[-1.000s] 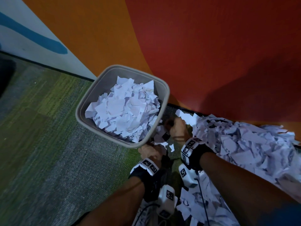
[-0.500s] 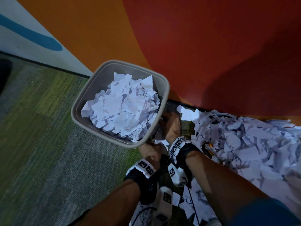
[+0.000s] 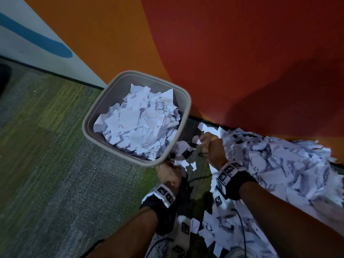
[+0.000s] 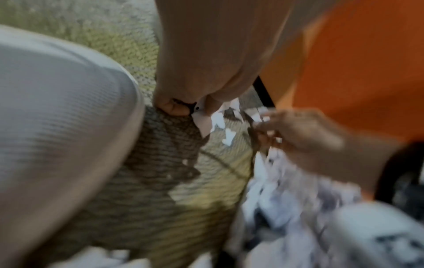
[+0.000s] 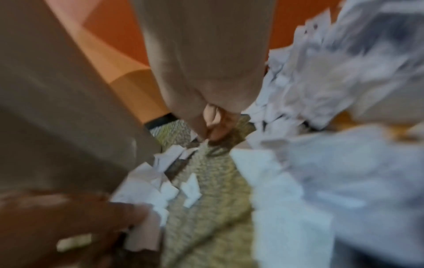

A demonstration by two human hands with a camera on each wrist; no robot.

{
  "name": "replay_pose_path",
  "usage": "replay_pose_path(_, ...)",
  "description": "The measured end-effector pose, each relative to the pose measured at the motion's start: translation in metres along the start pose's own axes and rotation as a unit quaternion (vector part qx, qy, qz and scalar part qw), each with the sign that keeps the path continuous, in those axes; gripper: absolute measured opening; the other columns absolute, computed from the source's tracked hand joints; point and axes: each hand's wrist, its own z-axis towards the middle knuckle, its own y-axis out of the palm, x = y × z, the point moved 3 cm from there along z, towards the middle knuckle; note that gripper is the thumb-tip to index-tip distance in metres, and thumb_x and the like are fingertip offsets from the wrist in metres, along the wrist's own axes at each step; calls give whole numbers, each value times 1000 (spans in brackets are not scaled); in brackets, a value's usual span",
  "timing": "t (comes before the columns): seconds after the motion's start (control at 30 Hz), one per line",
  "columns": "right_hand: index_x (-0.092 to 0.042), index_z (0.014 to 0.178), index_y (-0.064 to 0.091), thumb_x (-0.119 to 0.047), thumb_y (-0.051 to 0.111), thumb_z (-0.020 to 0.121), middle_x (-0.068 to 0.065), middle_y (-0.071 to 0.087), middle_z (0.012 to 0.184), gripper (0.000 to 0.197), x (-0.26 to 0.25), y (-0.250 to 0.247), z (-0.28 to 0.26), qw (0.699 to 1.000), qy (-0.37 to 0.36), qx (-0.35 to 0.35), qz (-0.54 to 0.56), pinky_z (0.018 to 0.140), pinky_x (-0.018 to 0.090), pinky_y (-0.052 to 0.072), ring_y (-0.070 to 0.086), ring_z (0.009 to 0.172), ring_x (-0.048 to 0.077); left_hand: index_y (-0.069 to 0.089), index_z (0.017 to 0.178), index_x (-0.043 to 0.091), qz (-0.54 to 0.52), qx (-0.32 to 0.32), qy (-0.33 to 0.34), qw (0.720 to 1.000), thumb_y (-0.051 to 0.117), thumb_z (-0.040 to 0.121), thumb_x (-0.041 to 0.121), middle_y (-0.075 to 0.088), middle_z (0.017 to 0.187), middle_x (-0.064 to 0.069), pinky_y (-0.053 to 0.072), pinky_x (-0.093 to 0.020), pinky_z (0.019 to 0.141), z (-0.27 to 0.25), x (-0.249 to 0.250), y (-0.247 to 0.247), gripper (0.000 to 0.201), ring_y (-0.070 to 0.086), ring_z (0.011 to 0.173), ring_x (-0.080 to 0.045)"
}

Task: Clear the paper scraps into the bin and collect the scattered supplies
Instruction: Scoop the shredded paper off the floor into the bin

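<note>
Bin (image 3: 104, 101): grey plastic, rounded-square, heaped with torn white paper, on ribbed carpet (image 3: 55, 164).
Left hand (image 3: 168, 173): fingers curled on scraps beside the rim.
Right hand (image 3: 212, 146): pinching scraps.
Scrap pile (image 3: 279, 164): by the right wrist.

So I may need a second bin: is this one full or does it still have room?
Nearly full. The paper scraps are heaped almost to the rim of the bin, with some inner wall bare on the far-left side.
</note>
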Motion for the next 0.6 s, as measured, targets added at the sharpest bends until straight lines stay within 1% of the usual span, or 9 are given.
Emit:
replay_pose_path(0.13,3,73,55,11,30,87,7,38,62,30,4,-2,-8,987,56,-1,-149,34,15,24,31,44,14,60,90,9,-43,-7,10,999,74,77,21,60,90,-7,56,-26,75,-13,3,3,23,61,80,-23)
replay_pose_path(0.23,0,79,53,9,28,86,8,36,71,27,-5,1,-8,969,-60,4,-238,35,16,26,35,42,11,64,98,12,-63,33,25,997,75,65,40,66,86,-13,57,-47,74,-15,-3,11,45,63,80,-33)
replay_pose_path(0.27,0,91,56,4,36,89,10,41,79,21,-11,4,-10,950,-102,4,-295,39,20,34,43,54,15,65,105,12,-56,41,29,997,78,68,37,66,85,-12,56,-48,75,-15,-6,14,46,62,82,-33)
replay_pose_path(0.3,-1,107,58,-3,48,90,13,45,93,19,-9,7,-11,933,-109,-27,-342,54,21,45,49,74,20,65,108,13,-50,45,35,997,80,71,32,66,85,-10,55,-47,76,-18,-2,11,45,61,82,-32)
replay_pose_path(0.37,-5,119,56,-22,66,84,15,45,116,40,-2,10,-7,838,-142,-36,-526,87,36,43,43,105,30,68,105,11,-23,44,49,998,82,74,27,66,92,-11,53,-44,77,-25,10,3,39,61,87,-32)
replay_pose_path(0.43,-8,111,61,-24,66,83,13,44,120,32,7,16,-5,766,-182,-61,-614,92,40,39,41,112,32,68,107,5,26,34,47,998,80,79,26,64,102,-17,49,-43,81,-25,17,2,37,58,97,-36)
replay_pose_path(0.5,-7,100,66,-15,60,86,13,46,115,17,16,25,-6,735,-204,-101,-638,89,35,41,44,109,31,64,124,8,64,24,24,997,73,87,24,60,116,-17,47,-43,89,-24,20,-1,41,55,107,-35)
replay_pose_path(0.53,-5,98,65,-10,56,89,15,49,111,14,17,28,-8,729,-210,-114,-642,85,32,42,47,105,30,63,128,12,72,25,13,997,72,89,23,58,121,-15,49,-42,89,-24,20,-2,42,55,109,-34)
replay_pose_path(0.6,0,100,63,-3,49,95,22,53,104,15,17,29,-12,786,-224,-114,-565,74,30,43,52,95,32,64,124,15,75,32,17,996,73,87,24,58,120,-12,52,-42,83,-27,22,-4,39,58,106,-33)
